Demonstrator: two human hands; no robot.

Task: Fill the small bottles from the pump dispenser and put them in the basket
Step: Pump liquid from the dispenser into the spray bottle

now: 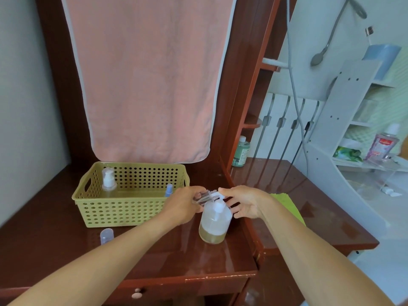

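The left hand (181,204) is gripping a small bottle (202,198) over the pump dispenser (213,224), beside the basket (123,208). The right hand (246,202) is touching its pump, fingers loose. The green bottle (241,152) label is looking blurry.

Blurred small bottle (202,198) in left hand (181,205), pump head (219,196) partly hidden under right hand (245,203)

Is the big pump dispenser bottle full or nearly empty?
Nearly empty. The pump dispenser stands upright on the table, and yellowish liquid fills only its bottom part.
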